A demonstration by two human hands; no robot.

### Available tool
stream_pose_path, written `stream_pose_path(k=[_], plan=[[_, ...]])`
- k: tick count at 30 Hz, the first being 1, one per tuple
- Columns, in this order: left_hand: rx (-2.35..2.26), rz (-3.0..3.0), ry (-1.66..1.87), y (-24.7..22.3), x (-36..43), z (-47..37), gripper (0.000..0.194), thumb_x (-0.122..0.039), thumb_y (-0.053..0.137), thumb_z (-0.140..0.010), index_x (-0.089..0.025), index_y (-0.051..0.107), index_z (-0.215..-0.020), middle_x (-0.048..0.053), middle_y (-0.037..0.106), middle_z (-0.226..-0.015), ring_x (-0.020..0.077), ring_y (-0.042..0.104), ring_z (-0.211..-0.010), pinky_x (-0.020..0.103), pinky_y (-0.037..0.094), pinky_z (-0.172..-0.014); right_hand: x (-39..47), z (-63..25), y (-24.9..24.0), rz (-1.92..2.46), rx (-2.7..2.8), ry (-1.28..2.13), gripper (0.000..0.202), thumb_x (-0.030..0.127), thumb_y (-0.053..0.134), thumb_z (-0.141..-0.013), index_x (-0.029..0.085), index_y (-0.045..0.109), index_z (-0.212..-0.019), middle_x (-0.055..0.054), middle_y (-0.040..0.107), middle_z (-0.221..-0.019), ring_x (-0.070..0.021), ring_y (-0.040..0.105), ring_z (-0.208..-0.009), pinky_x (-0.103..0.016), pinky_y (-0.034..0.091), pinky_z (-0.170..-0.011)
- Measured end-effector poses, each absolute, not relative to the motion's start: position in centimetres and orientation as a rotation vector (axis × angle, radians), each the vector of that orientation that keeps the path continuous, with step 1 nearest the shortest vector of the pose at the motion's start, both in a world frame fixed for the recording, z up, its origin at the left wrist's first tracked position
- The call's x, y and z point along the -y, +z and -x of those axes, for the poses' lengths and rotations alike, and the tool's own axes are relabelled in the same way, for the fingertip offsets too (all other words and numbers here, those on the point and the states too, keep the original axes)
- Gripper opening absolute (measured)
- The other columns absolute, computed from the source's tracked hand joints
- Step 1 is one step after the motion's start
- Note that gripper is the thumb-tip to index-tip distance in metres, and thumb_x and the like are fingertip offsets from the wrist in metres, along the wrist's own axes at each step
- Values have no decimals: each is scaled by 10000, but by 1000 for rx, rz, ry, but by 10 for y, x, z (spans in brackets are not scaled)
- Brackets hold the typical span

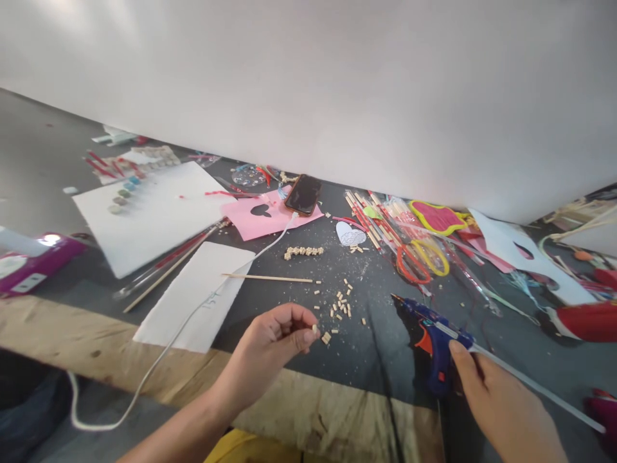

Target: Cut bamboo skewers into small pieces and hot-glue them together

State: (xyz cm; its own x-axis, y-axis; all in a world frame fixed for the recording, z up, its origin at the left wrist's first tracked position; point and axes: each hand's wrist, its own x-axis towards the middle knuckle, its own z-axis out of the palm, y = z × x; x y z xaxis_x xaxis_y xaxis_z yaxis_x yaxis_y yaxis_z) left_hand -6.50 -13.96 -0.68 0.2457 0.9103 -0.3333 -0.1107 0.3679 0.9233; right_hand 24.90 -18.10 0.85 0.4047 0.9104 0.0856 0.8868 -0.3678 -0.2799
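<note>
My left hand (pixel 277 341) is closed in a pinch on a small pale wooden piece (pixel 315 328), held just above the dark tabletop. Several similar cut pieces (pixel 341 305) lie scattered just beyond the fingertips. A blue glue gun (pixel 436 337) with an orange trigger lies on its side, nozzle pointing up and left. Out of its back runs a long whitish glue stick (pixel 540 386). My right hand (pixel 506 405) is at the gun's rear, fingers stretched out, a fingertip touching the body. Farther back sits a joined row of wooden pieces (pixel 303 252), near a thin wooden stick (pixel 270 278).
A phone (pixel 303 194) on pink paper (pixel 245 217) trails a white cable (pixel 187 325) across a white card (pixel 168 321). Orange-handled scissors (pixel 412 267), a paper heart (pixel 349 233) and bundled sticks stand farther back. White paper (pixel 159 212) and a purple box (pixel 41 263) are left.
</note>
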Motion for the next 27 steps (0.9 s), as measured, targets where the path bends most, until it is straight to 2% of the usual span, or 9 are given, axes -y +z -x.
stream_pose_path(k=[2,4,7,11,15,23,27], plan=[[-1089,-916,852,-7,139,66,113,-265,636,-756,-164,611,-801,3,607,-699,106,505,-612,222,399,-597,187,-239,12,2540,1655,6,423,612,439,-774,268,552,-554,-11,553,-407,-214,501,-318,-296,332,-344],[-1085,-898,851,-8,139,67,122,-273,638,-753,-165,610,-802,4,609,-707,107,503,-614,221,394,-591,191,-217,14,2398,1730,-163,374,572,414,-810,262,607,-729,-34,633,-536,-231,574,-413,-313,387,-384],[-1095,-903,843,-10,140,67,129,-290,640,-755,-171,610,-795,-8,593,-688,104,496,-614,212,387,-580,187,-170,9,1922,1963,-46,320,479,403,-860,249,622,-818,-54,699,-802,-206,662,-648,-302,501,-563],[-1104,-919,820,-8,144,69,115,-278,639,-755,-175,610,-794,-20,575,-676,101,491,-623,204,384,-583,177,-118,-6,1731,2172,284,214,304,419,-897,234,601,-983,-51,674,-891,-190,655,-797,-294,521,-687],[-1067,-896,824,-6,146,71,105,-260,646,-744,-168,612,-781,-25,555,-655,100,480,-628,196,379,-581,171,-101,-17,1790,2191,270,195,279,434,-894,232,599,-987,-44,658,-858,-200,652,-749,-294,512,-618],[-1038,-865,827,-6,144,72,118,-262,647,-729,-161,610,-778,-24,550,-658,102,476,-623,206,380,-585,169,-97,-21,1801,2229,205,234,297,383,-923,236,583,-1027,-40,628,-874,-179,644,-735,-262,476,-592],[-1037,-861,823,-6,145,72,122,-262,645,-731,-158,602,-778,-27,538,-658,100,467,-625,209,370,-587,168,-95,-19,1812,2208,237,213,285,385,-916,233,591,-931,-32,613,-855,-174,634,-701,-262,467,-568]])
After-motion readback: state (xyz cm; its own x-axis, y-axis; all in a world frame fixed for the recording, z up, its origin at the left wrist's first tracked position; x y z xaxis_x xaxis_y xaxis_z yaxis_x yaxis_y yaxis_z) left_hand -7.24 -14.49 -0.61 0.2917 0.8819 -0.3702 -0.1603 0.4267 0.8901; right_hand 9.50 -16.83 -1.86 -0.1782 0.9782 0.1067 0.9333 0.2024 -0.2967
